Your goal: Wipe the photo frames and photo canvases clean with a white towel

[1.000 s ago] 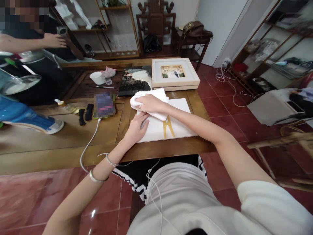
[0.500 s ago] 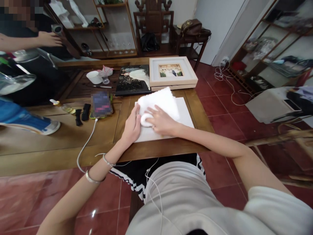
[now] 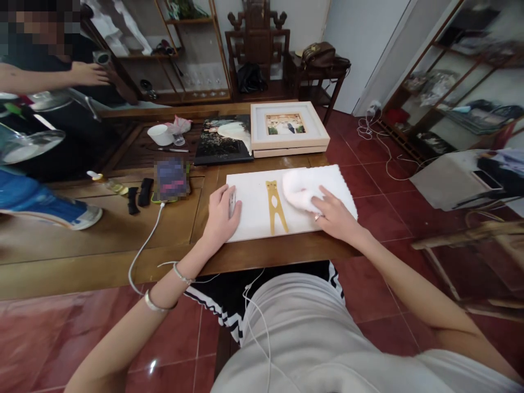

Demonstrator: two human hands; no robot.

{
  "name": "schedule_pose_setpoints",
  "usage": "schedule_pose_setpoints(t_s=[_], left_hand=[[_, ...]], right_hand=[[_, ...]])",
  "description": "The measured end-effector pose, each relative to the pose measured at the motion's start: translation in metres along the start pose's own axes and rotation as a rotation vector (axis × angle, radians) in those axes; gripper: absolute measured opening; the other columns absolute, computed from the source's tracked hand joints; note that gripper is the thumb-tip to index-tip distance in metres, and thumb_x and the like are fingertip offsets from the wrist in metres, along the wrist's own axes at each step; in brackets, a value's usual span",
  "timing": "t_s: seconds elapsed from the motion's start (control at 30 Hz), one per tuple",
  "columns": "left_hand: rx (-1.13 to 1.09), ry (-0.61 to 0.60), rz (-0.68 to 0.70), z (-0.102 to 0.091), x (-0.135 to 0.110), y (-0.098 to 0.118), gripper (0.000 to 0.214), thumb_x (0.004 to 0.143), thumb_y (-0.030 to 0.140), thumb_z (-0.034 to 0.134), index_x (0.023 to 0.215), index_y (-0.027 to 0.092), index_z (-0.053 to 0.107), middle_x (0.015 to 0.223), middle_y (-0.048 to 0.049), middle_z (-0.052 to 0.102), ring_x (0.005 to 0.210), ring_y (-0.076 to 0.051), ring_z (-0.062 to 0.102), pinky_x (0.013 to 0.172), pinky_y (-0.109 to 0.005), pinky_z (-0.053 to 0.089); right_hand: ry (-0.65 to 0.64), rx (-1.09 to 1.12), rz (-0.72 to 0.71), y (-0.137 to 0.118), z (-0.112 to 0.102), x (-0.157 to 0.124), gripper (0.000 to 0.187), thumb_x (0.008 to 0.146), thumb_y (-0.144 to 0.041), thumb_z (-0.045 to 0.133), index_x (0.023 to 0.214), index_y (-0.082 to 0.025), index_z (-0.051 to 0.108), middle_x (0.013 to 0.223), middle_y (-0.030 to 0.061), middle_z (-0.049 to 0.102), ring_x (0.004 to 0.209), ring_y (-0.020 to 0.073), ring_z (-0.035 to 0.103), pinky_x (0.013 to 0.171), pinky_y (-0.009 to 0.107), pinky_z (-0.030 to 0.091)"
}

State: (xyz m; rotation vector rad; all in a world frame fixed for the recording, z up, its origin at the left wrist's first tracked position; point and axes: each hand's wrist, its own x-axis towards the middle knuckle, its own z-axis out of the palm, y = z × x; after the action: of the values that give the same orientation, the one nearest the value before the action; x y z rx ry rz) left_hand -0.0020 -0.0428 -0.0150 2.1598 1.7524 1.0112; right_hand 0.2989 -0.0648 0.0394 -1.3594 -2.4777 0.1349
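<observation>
A white board (image 3: 249,218), printed with a yellow long-legged cat figure (image 3: 273,210), lies flat near the table's front edge. My left hand (image 3: 221,215) holds the board's left edge, its thumb on the top face and its fingers along the side; a few dark marks show beside the fingers. Bunched under my right hand (image 3: 333,215) is a fluffy white cloth (image 3: 301,188), which covers the right part of the board. The fingers of that hand are closed on the cloth, and a ring shows on one of them.
Behind the board are a framed picture (image 3: 319,128) and a dark photo panel (image 3: 223,150). To the left lie a charging phone (image 3: 171,179), black straps (image 3: 145,192), a small dropper bottle (image 3: 110,183) and a blue packet (image 3: 45,199). Another person's hand (image 3: 90,73) holds a grey object.
My right hand has swept the cloth rightward across the board, uncovering the yellow cat figure. My left hand has stayed at the board's left edge, its thumb now further from the fingers.
</observation>
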Motion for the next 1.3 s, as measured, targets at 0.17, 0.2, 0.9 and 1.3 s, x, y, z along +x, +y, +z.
schedule_pose_setpoints(t_s=[0.17, 0.2, 0.9, 1.3], left_hand=[[0.101, -0.023, -0.133, -0.005, -0.005, 0.005, 0.057, 0.089, 0.037, 0.050, 0.140, 0.013, 0.045, 0.134, -0.0206, 0.055, 0.127, -0.042, 0.043, 0.104, -0.065, 0.032], [0.055, -0.025, -0.144, -0.005, -0.004, 0.004, 0.057, 0.088, 0.036, 0.050, 0.140, 0.014, 0.045, 0.135, -0.0189, 0.055, 0.126, -0.041, 0.044, 0.105, -0.064, 0.032], [-0.987, 0.079, -0.211, -0.064, -0.008, 0.053, 0.058, 0.089, 0.055, 0.054, 0.141, 0.030, 0.046, 0.141, -0.0098, 0.053, 0.127, -0.030, 0.054, 0.101, -0.046, 0.050], [-0.978, 0.257, -0.153, -0.076, -0.054, 0.150, 0.051, 0.097, 0.052, 0.029, 0.148, 0.045, 0.029, 0.159, 0.0072, 0.027, 0.143, -0.032, 0.035, 0.114, -0.054, 0.038]], right_hand=[[0.135, 0.079, -0.021, 0.002, 0.016, -0.013, 0.019, 0.079, -0.008, 0.044, 0.084, -0.021, 0.057, 0.119, 0.0138, 0.069, 0.115, 0.0309, 0.063, 0.113, 0.055, 0.034], [0.132, 0.097, -0.048, -0.002, 0.016, -0.017, 0.020, 0.078, -0.006, 0.044, 0.083, -0.021, 0.057, 0.123, 0.0141, 0.068, 0.120, 0.0307, 0.060, 0.114, 0.055, 0.032], [0.349, 0.615, 0.312, 0.007, 0.012, -0.022, 0.035, 0.089, -0.047, 0.055, 0.066, -0.020, 0.054, 0.069, -0.0003, 0.061, 0.070, 0.0194, 0.062, 0.068, 0.031, 0.052], [0.390, 0.378, -0.185, -0.045, 0.022, -0.018, 0.007, 0.082, -0.026, 0.062, 0.075, -0.025, 0.061, 0.142, 0.0092, 0.055, 0.140, 0.0298, 0.040, 0.111, 0.057, 0.040]])
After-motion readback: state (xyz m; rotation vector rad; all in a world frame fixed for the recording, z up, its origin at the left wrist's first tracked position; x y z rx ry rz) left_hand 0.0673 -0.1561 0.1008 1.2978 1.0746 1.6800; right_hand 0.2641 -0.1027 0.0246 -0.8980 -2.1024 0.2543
